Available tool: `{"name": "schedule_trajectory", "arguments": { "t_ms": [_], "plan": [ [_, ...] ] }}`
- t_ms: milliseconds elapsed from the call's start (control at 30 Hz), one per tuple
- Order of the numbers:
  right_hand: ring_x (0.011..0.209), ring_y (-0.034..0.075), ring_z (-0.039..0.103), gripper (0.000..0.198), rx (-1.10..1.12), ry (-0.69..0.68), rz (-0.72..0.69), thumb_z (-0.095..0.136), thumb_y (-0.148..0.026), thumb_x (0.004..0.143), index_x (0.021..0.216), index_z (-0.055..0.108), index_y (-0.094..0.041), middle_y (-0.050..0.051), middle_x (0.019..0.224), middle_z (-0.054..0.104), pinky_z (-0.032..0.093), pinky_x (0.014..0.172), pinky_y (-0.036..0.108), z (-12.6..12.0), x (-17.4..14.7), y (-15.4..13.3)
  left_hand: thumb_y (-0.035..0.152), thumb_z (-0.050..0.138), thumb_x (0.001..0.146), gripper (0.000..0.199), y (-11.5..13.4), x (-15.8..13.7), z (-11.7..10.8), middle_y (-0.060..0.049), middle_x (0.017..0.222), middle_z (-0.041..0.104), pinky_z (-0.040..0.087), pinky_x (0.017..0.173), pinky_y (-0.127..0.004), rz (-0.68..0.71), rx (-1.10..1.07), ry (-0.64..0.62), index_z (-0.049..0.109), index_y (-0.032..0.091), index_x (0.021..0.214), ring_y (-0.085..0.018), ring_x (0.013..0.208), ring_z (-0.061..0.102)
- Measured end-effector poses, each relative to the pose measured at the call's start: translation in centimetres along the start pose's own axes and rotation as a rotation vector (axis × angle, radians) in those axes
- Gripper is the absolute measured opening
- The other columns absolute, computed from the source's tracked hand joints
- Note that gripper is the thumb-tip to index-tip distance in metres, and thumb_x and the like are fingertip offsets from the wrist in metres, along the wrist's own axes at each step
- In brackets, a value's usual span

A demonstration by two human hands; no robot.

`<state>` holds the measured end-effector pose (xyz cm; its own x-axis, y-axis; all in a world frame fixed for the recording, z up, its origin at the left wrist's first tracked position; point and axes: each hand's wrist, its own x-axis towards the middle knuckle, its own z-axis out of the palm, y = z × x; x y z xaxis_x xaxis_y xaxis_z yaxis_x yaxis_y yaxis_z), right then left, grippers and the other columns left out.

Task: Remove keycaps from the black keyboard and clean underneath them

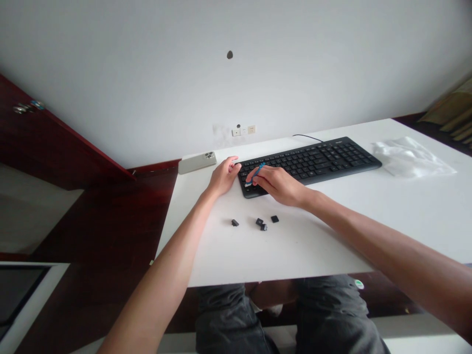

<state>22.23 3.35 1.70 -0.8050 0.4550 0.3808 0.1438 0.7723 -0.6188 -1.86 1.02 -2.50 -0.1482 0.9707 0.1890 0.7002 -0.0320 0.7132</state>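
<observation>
While gripped: tool [256, 173] inside right hand [279, 185]

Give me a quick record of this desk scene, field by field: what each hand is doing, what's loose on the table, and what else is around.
left hand: left hand rests at the left end of the keyboard, fingers on its corner
right hand: right hand holds a blue tool, its tip down at the keyboard's left keys
loose parts: four black keycaps on the table, in front of the keyboard
phone: phone face down at the table's far left corner
plastic bag: plastic bag, right of the keyboard
</observation>
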Motion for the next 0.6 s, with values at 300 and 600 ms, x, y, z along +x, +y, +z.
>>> {"name": "schedule_trajectory", "arguments": {
  "t_ms": [300, 600],
  "plan": [
    [0.088, 0.022, 0.073, 0.033, -0.006, -0.041, 0.04, 0.046, -0.03, 0.109, 0.108, 0.076, -0.017, 0.01, 0.104, 0.079, 0.055, 0.087, 0.036, 1.2, 0.4, 0.6, 0.047, 0.055, 0.103, 0.048, 0.2, -0.1, -0.1, -0.009, 0.114, 0.078, 0.054, 0.098, -0.039, -0.018, 0.0, 0.004, 0.064, 0.022, 0.143, -0.025, 0.101, 0.071],
    [0.085, 0.022, 0.073, 0.034, 0.02, 0.001, 0.053, 0.047, -0.032, 0.109, 0.105, 0.077, -0.016, 0.008, 0.095, 0.079, 0.054, 0.082, 0.034, 0.8, 0.3, 0.3, 0.046, 0.054, 0.104, 0.049, 0.4, -0.1, -0.2, -0.009, 0.115, 0.078, 0.053, 0.099, -0.039, -0.015, 0.01, -0.002, 0.063, 0.021, 0.145, -0.025, 0.102, 0.071]
  ]
}}
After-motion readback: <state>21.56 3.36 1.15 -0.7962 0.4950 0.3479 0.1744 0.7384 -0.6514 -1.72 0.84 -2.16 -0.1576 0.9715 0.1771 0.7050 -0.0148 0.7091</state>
